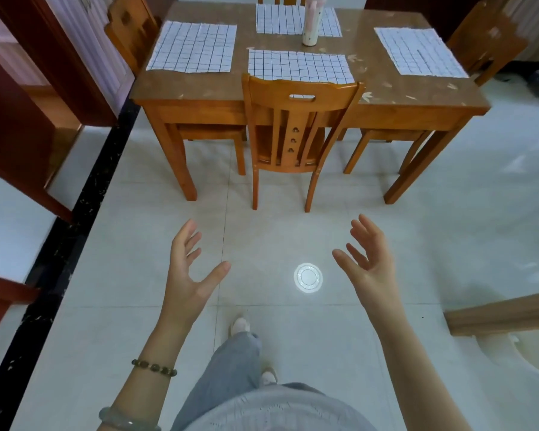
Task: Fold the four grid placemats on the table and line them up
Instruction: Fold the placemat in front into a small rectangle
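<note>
Several white placemats with a dark grid lie flat and unfolded on the wooden table (386,98): one at the left (193,46), one at the near middle (299,66), one at the far middle (280,18), one at the right (419,51). I stand on the tiled floor well short of the table. My left hand (189,269) and my right hand (367,256) are raised in front of me over the floor, palms facing each other, fingers spread, holding nothing.
A tall pale bottle (311,20) stands on the far middle placemat. A wooden chair (296,126) is pushed in at the table's near side, with more chairs at the left (131,29) and right (486,38). Dark wooden door frames line the left.
</note>
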`<control>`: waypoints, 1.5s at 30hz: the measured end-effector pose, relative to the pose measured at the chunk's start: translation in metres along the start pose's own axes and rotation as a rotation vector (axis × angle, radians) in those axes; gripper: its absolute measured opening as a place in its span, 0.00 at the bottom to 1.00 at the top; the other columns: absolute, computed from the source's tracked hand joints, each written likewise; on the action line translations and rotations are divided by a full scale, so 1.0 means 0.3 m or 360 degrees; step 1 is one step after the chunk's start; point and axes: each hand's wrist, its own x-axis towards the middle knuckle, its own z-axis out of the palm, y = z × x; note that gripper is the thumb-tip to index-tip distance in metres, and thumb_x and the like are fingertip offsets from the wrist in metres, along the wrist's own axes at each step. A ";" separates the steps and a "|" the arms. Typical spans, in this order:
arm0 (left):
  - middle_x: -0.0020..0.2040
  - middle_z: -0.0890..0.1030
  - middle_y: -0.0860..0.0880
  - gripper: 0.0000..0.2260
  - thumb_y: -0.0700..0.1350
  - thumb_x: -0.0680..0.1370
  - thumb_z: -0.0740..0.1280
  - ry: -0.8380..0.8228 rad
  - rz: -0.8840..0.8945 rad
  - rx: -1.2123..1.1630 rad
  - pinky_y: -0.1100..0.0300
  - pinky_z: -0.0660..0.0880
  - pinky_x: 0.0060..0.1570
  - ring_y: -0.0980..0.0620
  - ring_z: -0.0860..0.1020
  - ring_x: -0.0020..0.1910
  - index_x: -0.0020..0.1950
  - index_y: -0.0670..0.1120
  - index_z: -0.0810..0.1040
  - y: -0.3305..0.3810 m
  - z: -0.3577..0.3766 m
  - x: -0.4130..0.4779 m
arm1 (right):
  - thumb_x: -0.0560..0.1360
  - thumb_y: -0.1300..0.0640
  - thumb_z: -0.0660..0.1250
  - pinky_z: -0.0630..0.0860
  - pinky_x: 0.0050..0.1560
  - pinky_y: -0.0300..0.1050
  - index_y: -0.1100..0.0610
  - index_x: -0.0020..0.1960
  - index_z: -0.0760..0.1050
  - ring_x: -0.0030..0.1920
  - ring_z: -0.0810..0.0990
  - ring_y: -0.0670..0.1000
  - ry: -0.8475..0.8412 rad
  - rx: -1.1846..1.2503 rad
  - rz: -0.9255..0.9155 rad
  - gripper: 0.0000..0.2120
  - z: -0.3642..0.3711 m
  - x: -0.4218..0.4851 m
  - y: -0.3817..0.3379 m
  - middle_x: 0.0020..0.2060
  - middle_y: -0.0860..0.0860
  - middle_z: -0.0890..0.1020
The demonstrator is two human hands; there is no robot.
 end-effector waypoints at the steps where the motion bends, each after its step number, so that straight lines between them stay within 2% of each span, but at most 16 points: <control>1: 0.70 0.65 0.63 0.35 0.49 0.69 0.72 0.0002 0.0003 0.0009 0.58 0.66 0.69 0.61 0.66 0.70 0.73 0.54 0.60 -0.008 0.005 0.057 | 0.72 0.66 0.71 0.71 0.66 0.43 0.48 0.69 0.65 0.66 0.71 0.42 0.0013 -0.0015 0.0010 0.30 0.010 0.053 0.001 0.66 0.47 0.73; 5: 0.73 0.65 0.57 0.36 0.50 0.69 0.72 0.0001 0.0033 0.0038 0.54 0.66 0.70 0.59 0.66 0.70 0.74 0.52 0.60 -0.032 0.020 0.285 | 0.72 0.64 0.71 0.70 0.67 0.45 0.47 0.70 0.64 0.66 0.71 0.44 0.0049 -0.0112 0.0040 0.31 0.056 0.262 -0.005 0.67 0.48 0.71; 9: 0.73 0.65 0.55 0.37 0.55 0.68 0.72 -0.0016 0.0078 0.0018 0.52 0.66 0.70 0.60 0.66 0.70 0.73 0.54 0.60 -0.039 0.031 0.544 | 0.72 0.61 0.71 0.69 0.66 0.43 0.47 0.71 0.63 0.67 0.70 0.45 0.0066 -0.0162 0.0027 0.32 0.126 0.484 -0.022 0.68 0.47 0.71; 13: 0.74 0.65 0.55 0.38 0.56 0.68 0.71 -0.0060 0.0129 -0.0016 0.51 0.64 0.71 0.59 0.66 0.71 0.74 0.54 0.60 -0.020 0.048 0.827 | 0.72 0.60 0.71 0.69 0.65 0.41 0.44 0.69 0.62 0.67 0.70 0.45 0.0097 -0.0193 0.0007 0.31 0.193 0.723 -0.065 0.68 0.46 0.70; 16: 0.74 0.64 0.57 0.37 0.56 0.67 0.71 -0.0100 0.0149 -0.0058 0.51 0.65 0.71 0.60 0.66 0.71 0.73 0.56 0.60 -0.002 0.068 1.017 | 0.72 0.61 0.71 0.69 0.66 0.45 0.47 0.71 0.61 0.67 0.69 0.47 0.0166 -0.0183 0.0000 0.32 0.239 0.884 -0.102 0.69 0.49 0.69; 20: 0.73 0.65 0.59 0.36 0.55 0.68 0.72 -0.0164 0.0170 -0.0123 0.50 0.65 0.71 0.61 0.66 0.71 0.72 0.59 0.60 0.018 0.117 1.215 | 0.72 0.61 0.71 0.70 0.65 0.44 0.51 0.73 0.61 0.67 0.69 0.46 0.0221 -0.0163 -0.0040 0.33 0.286 1.051 -0.129 0.68 0.49 0.70; 26: 0.74 0.64 0.58 0.38 0.53 0.69 0.73 -0.0198 0.0190 -0.0138 0.50 0.64 0.72 0.60 0.65 0.71 0.75 0.54 0.59 0.045 0.196 1.465 | 0.72 0.61 0.72 0.72 0.65 0.44 0.53 0.73 0.62 0.67 0.70 0.43 0.0226 -0.0132 -0.0103 0.33 0.301 1.291 -0.127 0.67 0.48 0.72; 34: 0.74 0.65 0.56 0.39 0.54 0.68 0.72 -0.0107 0.0207 -0.0126 0.48 0.64 0.71 0.58 0.66 0.71 0.75 0.53 0.59 0.048 0.341 1.784 | 0.72 0.65 0.71 0.73 0.59 0.33 0.53 0.72 0.63 0.67 0.70 0.41 0.0146 -0.0026 -0.0143 0.32 0.255 1.709 -0.096 0.67 0.50 0.72; 37: 0.74 0.65 0.55 0.38 0.53 0.68 0.72 -0.0055 0.0216 -0.0112 0.48 0.64 0.71 0.57 0.66 0.72 0.75 0.53 0.60 0.065 0.419 1.916 | 0.72 0.65 0.71 0.72 0.61 0.35 0.52 0.72 0.64 0.66 0.70 0.41 0.0081 -0.0008 -0.0187 0.32 0.226 1.894 -0.112 0.67 0.48 0.72; 40: 0.74 0.65 0.56 0.36 0.53 0.68 0.72 -0.0016 0.0207 -0.0103 0.48 0.64 0.71 0.57 0.66 0.72 0.73 0.58 0.60 0.089 0.506 2.036 | 0.73 0.63 0.71 0.71 0.61 0.35 0.50 0.72 0.63 0.66 0.71 0.40 0.0017 0.0020 -0.0174 0.31 0.188 2.070 -0.129 0.66 0.44 0.72; 42: 0.74 0.65 0.56 0.37 0.53 0.68 0.72 0.0014 0.0196 -0.0110 0.47 0.64 0.71 0.57 0.66 0.72 0.74 0.56 0.61 0.103 0.566 2.115 | 0.73 0.61 0.71 0.71 0.62 0.34 0.49 0.72 0.63 0.66 0.71 0.40 -0.0013 0.0008 -0.0157 0.31 0.162 2.177 -0.134 0.66 0.42 0.72; 45: 0.74 0.65 0.56 0.38 0.53 0.68 0.72 0.0054 0.0166 -0.0117 0.47 0.64 0.71 0.56 0.66 0.72 0.75 0.52 0.60 0.115 0.652 2.225 | 0.73 0.62 0.71 0.71 0.64 0.38 0.50 0.72 0.64 0.66 0.71 0.41 -0.0065 0.0016 -0.0138 0.31 0.129 2.321 -0.130 0.66 0.45 0.72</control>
